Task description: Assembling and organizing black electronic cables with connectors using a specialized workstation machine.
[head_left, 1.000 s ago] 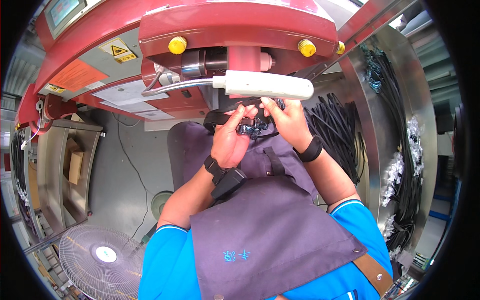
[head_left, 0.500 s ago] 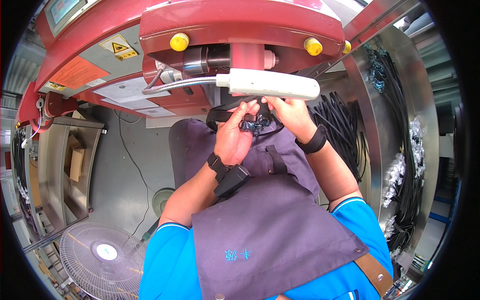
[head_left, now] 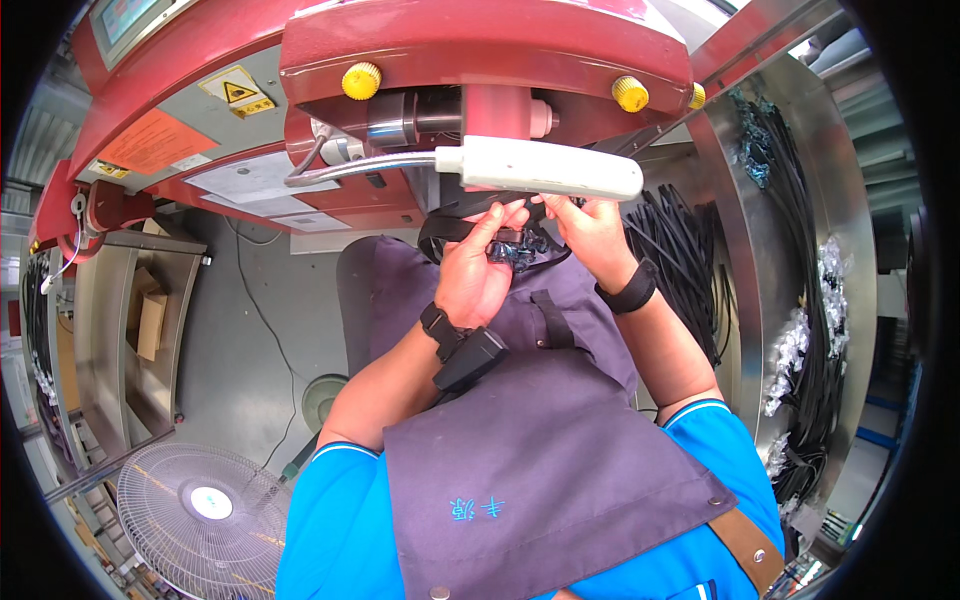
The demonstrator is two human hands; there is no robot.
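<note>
Black strap (head_left: 432,236): at the hands, just below white lamp (head_left: 550,168), over the lap of the purple apron (head_left: 500,400); part of it loops out past the left hand.
Left hand (head_left: 476,275): fingers curled round the strap, holding it, thumb extended.
Right hand (head_left: 597,238): narrow, thumb and forefinger close together at the strap; can't tell what's pinched, tips partly hidden near lamp.
Dark plastic wrap (head_left: 516,252): shiny, bunched between the hands, against left fingers.
Red machine (head_left: 480,55): directly ahead, yellow knobs (head_left: 630,94) on front.
Loose straps (head_left: 672,262): black, spread just right of right hand.
Fan (head_left: 170,535): lower left, near the left sleeve.
</note>
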